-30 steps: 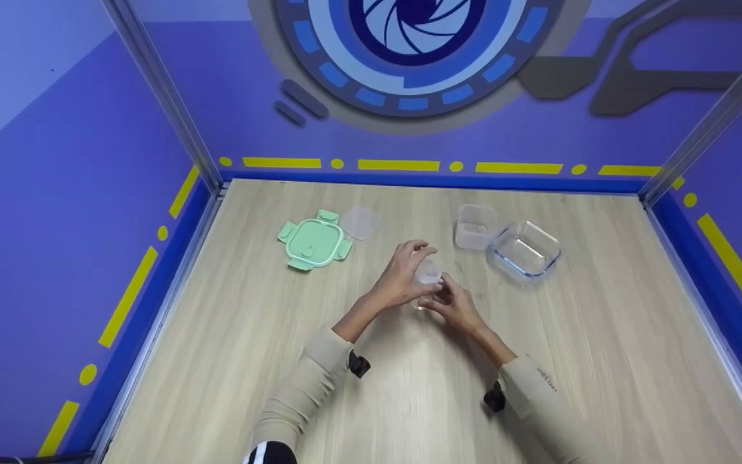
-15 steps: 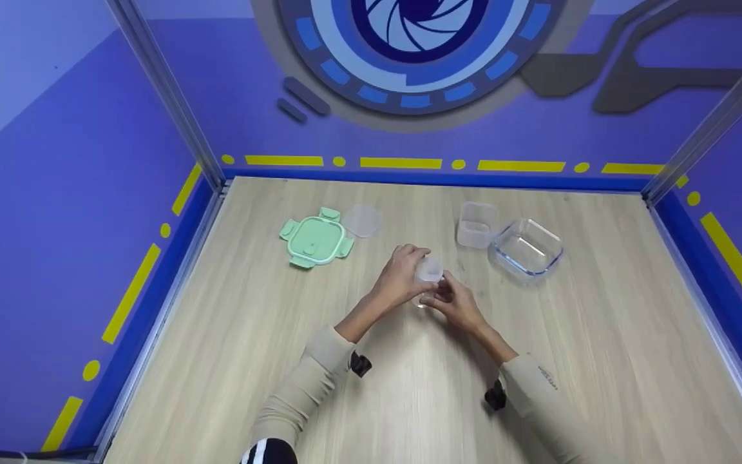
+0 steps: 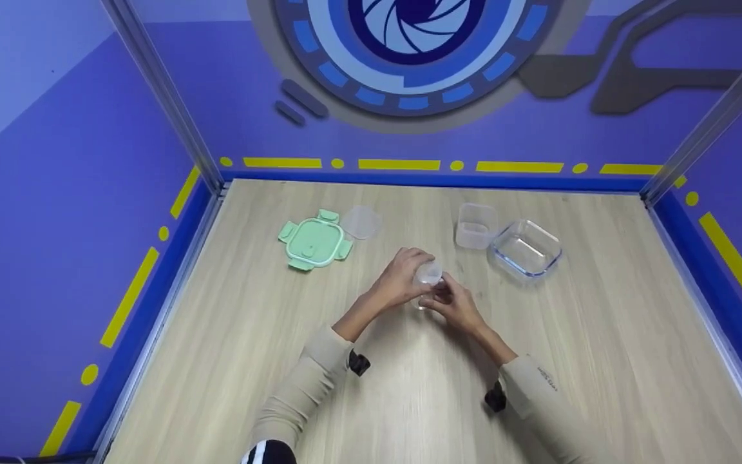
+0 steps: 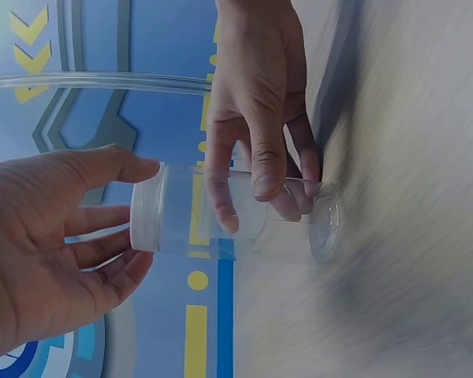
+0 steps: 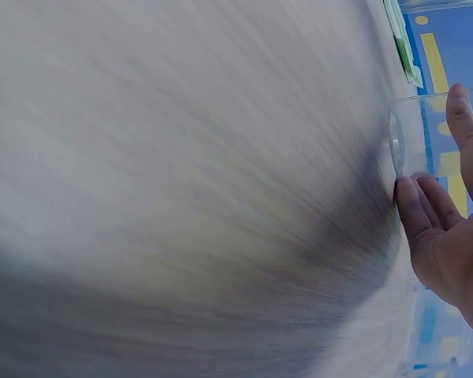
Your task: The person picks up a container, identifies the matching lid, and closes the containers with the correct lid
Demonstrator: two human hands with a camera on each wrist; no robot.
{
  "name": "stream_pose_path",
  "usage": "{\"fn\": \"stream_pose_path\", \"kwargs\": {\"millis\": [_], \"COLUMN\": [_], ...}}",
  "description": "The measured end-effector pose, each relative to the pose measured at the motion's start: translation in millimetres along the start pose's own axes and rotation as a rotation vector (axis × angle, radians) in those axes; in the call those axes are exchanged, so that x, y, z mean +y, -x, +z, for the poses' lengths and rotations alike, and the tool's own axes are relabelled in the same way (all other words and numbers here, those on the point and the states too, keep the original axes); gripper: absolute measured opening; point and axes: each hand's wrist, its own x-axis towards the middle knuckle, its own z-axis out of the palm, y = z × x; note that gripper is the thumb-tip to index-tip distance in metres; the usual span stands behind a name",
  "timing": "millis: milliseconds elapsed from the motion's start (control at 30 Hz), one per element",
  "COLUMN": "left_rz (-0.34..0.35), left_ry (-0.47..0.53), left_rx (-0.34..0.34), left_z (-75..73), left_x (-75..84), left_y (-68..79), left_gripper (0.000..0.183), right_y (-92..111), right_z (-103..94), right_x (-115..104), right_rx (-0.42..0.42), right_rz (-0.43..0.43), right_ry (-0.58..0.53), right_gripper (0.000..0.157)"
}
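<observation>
A clear cylindrical jar (image 4: 326, 228) with a white lid (image 4: 147, 211) stands upright on the table between the two hands. My left hand (image 3: 400, 278) grips the lid from above and the left, its thumb on one side of the rim and its fingers curled at the other. In the left wrist view, my right hand (image 4: 260, 102) holds the jar's clear body lower down, with thumb and fingers around it. In the right wrist view, the right fingertips (image 5: 407, 193) are close to the jar's base at the tabletop.
A green snap lid (image 3: 315, 242) lies at the back left, beside a translucent flat lid (image 3: 362, 222). At the back right stand a translucent plastic container (image 3: 476, 227) and a square glass container (image 3: 527, 249). Purple walls enclose the wooden table (image 3: 229, 361).
My left fingers have shifted around the lid's rim, coming down and closer to it. The right hand keeps its place on the jar, and the other containers and lids have not moved.
</observation>
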Motion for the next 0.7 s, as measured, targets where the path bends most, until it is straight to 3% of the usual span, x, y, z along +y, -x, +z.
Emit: {"fn": "stream_pose_path", "kwargs": {"millis": [133, 300, 400, 600, 700], "left_rz": [0.054, 0.052, 0.0, -0.145, -0.19], "left_ry": [-0.029, -0.033, -0.057, -0.239, -0.28], "left_rx": [-0.03, -0.026, -0.001, 0.117, 0.151], "left_z": [-1.7, -1.8, 1.0, 11.3, 15.6], "left_x": [-1.6, -0.4, 2.9, 14.5, 19.2], "left_y": [-0.5, 0.0, 1.3, 1.4, -0.7], "left_gripper": [0.047, 0.048, 0.048, 0.059, 0.06], "right_y": [0.3, -0.2, -0.1, 1.0, 2.0], "right_z": [0.0, -0.3, -0.6, -0.2, 1.4], "right_x": [0.4, -0.3, -0.4, -1.2, -1.8], "right_rx": [0.008, 0.004, -0.005, 0.019, 0.035], "right_rz": [-0.019, -0.02, 0.002, 0.005, 0.007], "right_ry": [0.008, 0.006, 0.0, 0.012, 0.01], "right_gripper": [0.041, 0.038, 0.038, 0.037, 0.037]}}
